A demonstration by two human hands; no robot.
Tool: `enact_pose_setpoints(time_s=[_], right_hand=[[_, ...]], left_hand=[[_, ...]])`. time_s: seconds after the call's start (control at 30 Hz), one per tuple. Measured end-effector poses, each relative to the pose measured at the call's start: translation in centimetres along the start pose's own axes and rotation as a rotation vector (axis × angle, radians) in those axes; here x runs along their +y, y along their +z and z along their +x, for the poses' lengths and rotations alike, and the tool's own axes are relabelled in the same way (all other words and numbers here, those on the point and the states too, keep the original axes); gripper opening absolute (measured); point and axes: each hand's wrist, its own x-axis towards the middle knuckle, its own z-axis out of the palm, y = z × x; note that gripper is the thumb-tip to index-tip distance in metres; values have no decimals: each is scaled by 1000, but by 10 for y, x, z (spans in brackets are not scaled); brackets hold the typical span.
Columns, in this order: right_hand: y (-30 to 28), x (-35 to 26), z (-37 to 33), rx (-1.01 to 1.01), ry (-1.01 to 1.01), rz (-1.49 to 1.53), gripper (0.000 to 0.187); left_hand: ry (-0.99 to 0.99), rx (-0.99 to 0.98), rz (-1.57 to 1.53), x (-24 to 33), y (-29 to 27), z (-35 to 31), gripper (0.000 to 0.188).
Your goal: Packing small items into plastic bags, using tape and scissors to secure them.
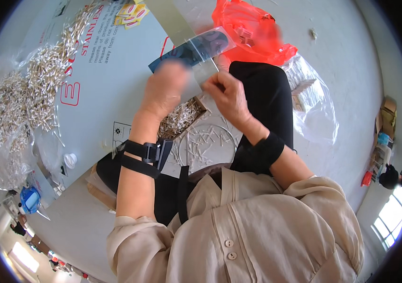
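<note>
A clear plastic bag with a dark blue printed band lies slanted in front of both hands, over the table's edge. My left hand is at the bag's near left side; its fingers are curled but smeared by motion, so its grip is unclear. Thumb and forefinger of my right hand are pinched together at the bag's clear lower edge. Below my left wrist, an open cardboard box holds many loose cotton swabs. More swabs lie scattered in a round clear tray or lid on my lap.
A large heap of cotton swabs spreads over the printed grey-blue tabletop at left, partly in clear plastic. Yellow packets lie at the far edge. A red plastic bag and a clear bag of white packs are at right.
</note>
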Motion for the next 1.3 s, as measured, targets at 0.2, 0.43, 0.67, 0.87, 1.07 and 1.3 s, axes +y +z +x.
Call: enact_pose_setpoints(time_s=[0.2, 0.43, 0.67, 0.87, 1.07, 1.3], right_hand=[[9, 11, -26, -75, 77, 90, 10], [6, 9, -27, -156, 121, 31, 9], [7, 13, -27, -151, 153, 77, 11], [7, 17, -24, -135, 337, 124, 21], [11, 19, -26, -135, 291, 146, 19], [12, 22, -26, -162, 314, 128, 18]], left_hand=[[16, 61, -58, 1, 4, 1, 13], [-107, 1, -63, 2, 2, 2, 14], [-156, -56, -287, 3, -9, 1, 16], [-146, -26, -170, 1, -2, 5, 7], [-88, -72, -147, 4, -8, 5, 7], [-66, -24, -200, 0, -3, 5, 6]])
